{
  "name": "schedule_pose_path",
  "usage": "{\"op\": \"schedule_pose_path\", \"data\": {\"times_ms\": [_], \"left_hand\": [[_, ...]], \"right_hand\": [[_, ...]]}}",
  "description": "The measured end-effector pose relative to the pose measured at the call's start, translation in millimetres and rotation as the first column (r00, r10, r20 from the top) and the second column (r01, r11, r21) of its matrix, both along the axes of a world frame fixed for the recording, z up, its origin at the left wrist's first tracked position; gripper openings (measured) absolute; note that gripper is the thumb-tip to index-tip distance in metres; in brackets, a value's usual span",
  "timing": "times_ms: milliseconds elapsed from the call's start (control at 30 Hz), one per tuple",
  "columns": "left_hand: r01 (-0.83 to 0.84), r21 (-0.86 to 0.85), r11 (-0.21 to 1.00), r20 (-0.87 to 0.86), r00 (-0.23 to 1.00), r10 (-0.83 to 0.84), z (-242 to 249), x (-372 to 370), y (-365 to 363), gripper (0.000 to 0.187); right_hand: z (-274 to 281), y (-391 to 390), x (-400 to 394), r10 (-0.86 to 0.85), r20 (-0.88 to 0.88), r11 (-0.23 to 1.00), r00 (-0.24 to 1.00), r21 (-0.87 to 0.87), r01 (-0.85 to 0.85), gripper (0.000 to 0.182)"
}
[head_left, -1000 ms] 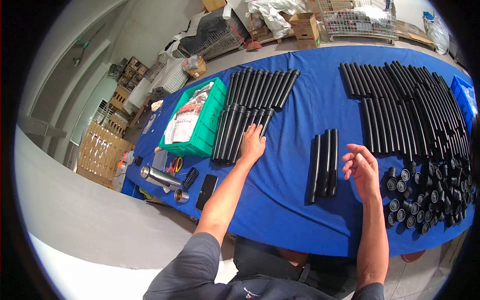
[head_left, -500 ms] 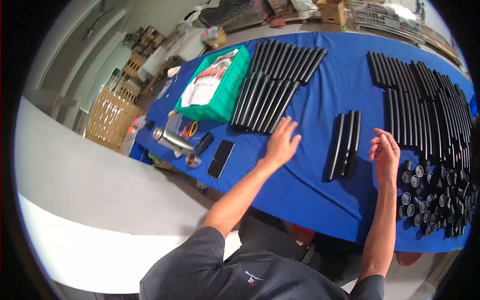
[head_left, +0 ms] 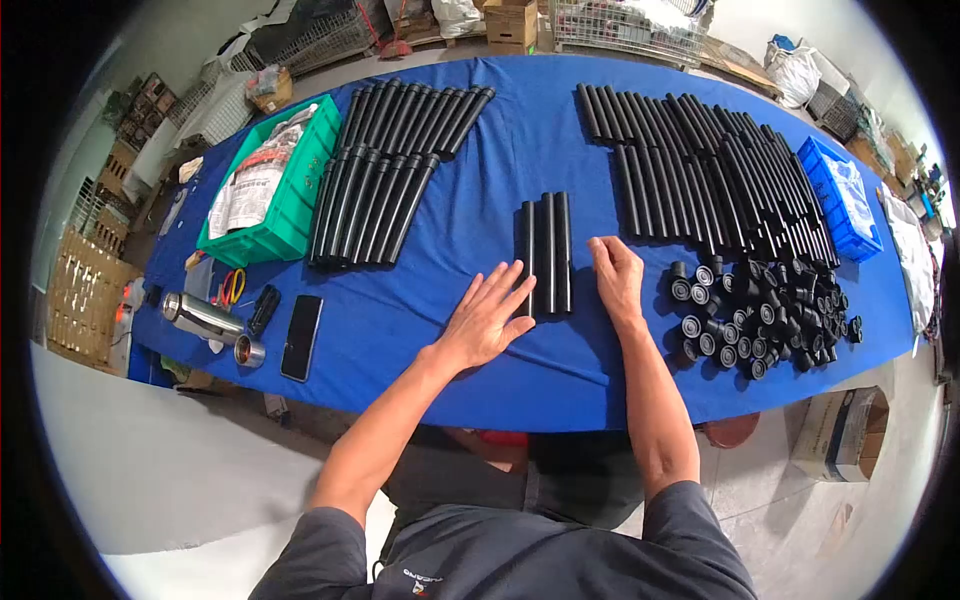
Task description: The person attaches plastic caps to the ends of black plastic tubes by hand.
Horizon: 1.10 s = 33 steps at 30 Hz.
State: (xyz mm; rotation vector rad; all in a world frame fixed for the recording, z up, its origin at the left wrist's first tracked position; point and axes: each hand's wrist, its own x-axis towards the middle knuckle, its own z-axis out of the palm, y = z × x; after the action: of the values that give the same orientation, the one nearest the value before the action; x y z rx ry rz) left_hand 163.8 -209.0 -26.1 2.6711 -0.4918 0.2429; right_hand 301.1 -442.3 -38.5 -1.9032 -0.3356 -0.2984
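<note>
Head view. Lower left: the silver metal flask lies on its side near the edge of the blue cloth-covered worktop; a knock could roll it off. Left of centre, two rows of black plastic tubes with collared ends lie closely packed; a forearm sweep could disorder them. Centre: the left hand is flat, fingers extended and slightly apart, at the leftmost of three plain black plastic tubes; contact cannot be confirmed. Sideways pressure could roll these tubes. Right of them, the right hand has its fingers curled; whether they grip anything cannot be told. Lower right: loose black round plastic fittings lie heaped below further plain tubes; an elbow catching them could scatter some.
</note>
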Motion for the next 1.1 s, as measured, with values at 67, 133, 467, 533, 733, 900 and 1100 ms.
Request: {"op": "schedule_pose_path", "data": {"times_ms": [67,133,467,533,733,900,1100], "left_hand": [[-0.016,0.042,0.999,0.037,0.999,0.015,-3,-2,0,0.071],[-0.05,-0.049,0.998,0.053,0.997,0.052,-7,-2,2,0.065],[-0.159,-0.196,0.968,0.048,0.984,0.171,-3,0,0,0.052],[-0.222,-0.311,0.924,-0.015,0.973,0.229,3,-3,-3,0.043],[-0.258,-0.313,0.914,0.098,0.949,0.301,-6,-1,-1,0.032],[-0.275,-0.326,0.904,0.105,0.94,0.324,-7,-5,-2,0.03],[-0.327,-0.263,0.908,0.201,0.902,0.383,-13,-4,2,0.026]], "right_hand": [[-5,1,2,-0.023,-0.017,0.999,1.0,0.029,0.024,0.026],[-3,2,0,-0.045,-0.025,0.997,0.999,0.057,0.047,0.025],[28,-23,-35,-0.073,0.358,0.809,0.931,-0.524,0.265,0.027],[48,-46,-44,-0.034,0.449,0.689,0.893,-0.637,0.346,0.037],[69,-104,-47,-0.249,0.25,0.283,0.936,-0.905,0.318,0.056],[49,-114,-49,-0.184,0.28,0.282,0.942,-0.903,0.323,0.05],[74,-82,-77,-0.102,0.382,0.533,0.919,-0.759,0.374,0.04]]}}
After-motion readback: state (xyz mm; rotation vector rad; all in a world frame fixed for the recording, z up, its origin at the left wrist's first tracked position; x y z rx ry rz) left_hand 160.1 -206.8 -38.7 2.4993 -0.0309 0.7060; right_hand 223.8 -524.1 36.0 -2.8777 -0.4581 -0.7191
